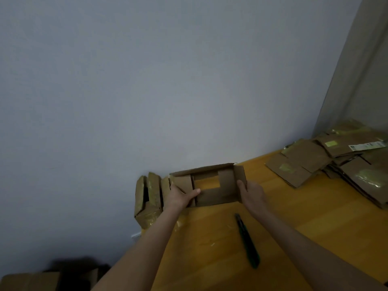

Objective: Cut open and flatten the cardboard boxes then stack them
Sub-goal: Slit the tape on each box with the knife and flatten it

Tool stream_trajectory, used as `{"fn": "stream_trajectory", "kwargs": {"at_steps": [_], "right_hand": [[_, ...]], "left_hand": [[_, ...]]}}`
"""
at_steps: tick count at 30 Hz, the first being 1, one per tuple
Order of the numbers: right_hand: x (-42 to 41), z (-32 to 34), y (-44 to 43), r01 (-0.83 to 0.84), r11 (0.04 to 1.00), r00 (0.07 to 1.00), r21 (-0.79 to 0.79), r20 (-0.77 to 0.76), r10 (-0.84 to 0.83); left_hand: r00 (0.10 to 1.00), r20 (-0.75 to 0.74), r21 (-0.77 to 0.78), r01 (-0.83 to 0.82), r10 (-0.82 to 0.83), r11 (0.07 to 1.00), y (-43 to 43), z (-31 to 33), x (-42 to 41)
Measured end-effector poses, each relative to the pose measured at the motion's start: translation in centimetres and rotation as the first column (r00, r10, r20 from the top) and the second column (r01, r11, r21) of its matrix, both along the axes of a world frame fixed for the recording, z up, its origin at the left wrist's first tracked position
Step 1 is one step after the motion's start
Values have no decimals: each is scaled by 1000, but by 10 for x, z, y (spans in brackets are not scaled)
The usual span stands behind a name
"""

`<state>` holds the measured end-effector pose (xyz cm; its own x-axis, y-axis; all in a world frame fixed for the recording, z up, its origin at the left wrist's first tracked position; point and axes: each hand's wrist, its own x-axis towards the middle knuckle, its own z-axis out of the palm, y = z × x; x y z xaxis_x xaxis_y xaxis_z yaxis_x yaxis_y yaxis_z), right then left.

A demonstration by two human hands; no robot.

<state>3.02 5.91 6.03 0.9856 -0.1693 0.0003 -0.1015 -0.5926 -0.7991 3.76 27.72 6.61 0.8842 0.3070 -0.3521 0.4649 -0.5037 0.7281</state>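
An opened brown cardboard box (pixel 216 197) stands on the yellow wooden table (pixel 304 217) near the wall, its flaps spread so the tabletop shows through its middle. My left hand (pixel 180 195) grips the box's left wall, thumb inside. On the opposite side my right hand (pixel 249 193) holds the right wall and its raised flap. A green and black utility knife (pixel 247 241) lies on the table just in front of the box, between my forearms. A stack of flattened boxes (pixel 336 162) sits at the right rear of the table.
Unflattened taped boxes (pixel 148 198) stand on edge at the table's left end against the grey wall (pixel 147 80). More cardboard boxes (pixel 31 282) lie on the floor at the lower left. The table's left edge runs just beside my left forearm.
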Motion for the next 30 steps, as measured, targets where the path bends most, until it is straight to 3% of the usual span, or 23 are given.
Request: {"fn": "stream_trajectory", "kwargs": {"at_steps": [3, 5, 10, 14, 17, 21, 25, 27, 30], "right_hand": [[-9, 3, -2, -72, 996, 997, 55, 28, 70], [-13, 4, -5, -93, 991, 995, 101, 33, 90], [-10, -5, -27, 22, 953, 999, 303, -49, -7], [-12, -8, -41, 170, 848, 981, 502, -166, -98], [-17, -11, -50, 210, 721, 963, 660, -266, -37], [-18, -14, -66, 193, 532, 901, 824, -364, 236], [-17, -24, -75, 206, 610, 872, 766, -427, 242], [-17, -26, -75, 229, 590, 889, 774, -413, 198], [-20, -21, -69, 148, 631, 901, 761, -366, 231]], "left_hand": [[1000, -19, 201, 23, -20, 979, 4, 7, 0], [999, -3, 253, 43, -44, 966, 5, 9, -2], [974, 128, -163, 206, -186, 965, 13, 4, -12], [989, 91, -503, 147, -117, 852, 24, 10, -15], [996, 30, -655, 81, -80, 751, 34, 5, -14], [963, 52, -680, 228, -265, 696, 43, 7, -17], [907, 27, -692, 320, -420, 647, 50, 8, -15], [892, -2, -717, 314, -453, 622, 50, 4, -15], [937, 8, -653, 269, -348, 708, 42, 0, -19]]}}
